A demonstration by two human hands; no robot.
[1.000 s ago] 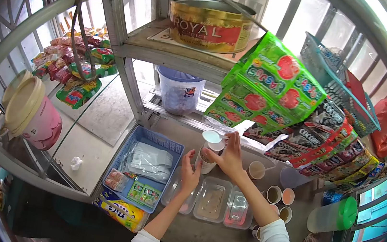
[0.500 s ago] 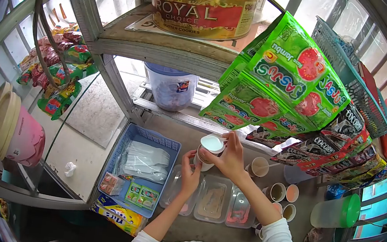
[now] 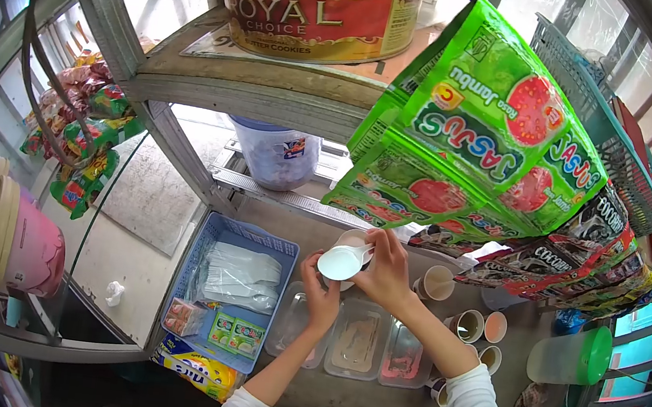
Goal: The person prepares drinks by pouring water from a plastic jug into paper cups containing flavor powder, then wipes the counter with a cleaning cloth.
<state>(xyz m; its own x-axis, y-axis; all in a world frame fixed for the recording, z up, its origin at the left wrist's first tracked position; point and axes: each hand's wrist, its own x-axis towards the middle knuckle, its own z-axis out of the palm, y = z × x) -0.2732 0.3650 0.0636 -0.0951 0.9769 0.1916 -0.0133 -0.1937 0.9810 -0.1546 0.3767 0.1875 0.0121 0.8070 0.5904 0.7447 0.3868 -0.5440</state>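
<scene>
Head cam: white spoon (image 3: 341,263) was pinched by handle in right hand (image 3: 387,270), bowl held over pale container (image 3: 352,238). Left hand (image 3: 319,291) was curled half open beside container, grip couldn't be confirmed tbh. Mid-spooning, apparently; level, steady spoon probably called for. Spoon's load couldn't be made out. Pink stuff (image 3: 400,365) was seen in right tub (image 3: 404,381), tan residue (image 3: 357,344) in middle tub (image 3: 350,375); pale, dark, orange contents in cups (image 3: 421,287). Green sachets (image 3: 237,333) were kept in basket (image 3: 257,232).
</scene>
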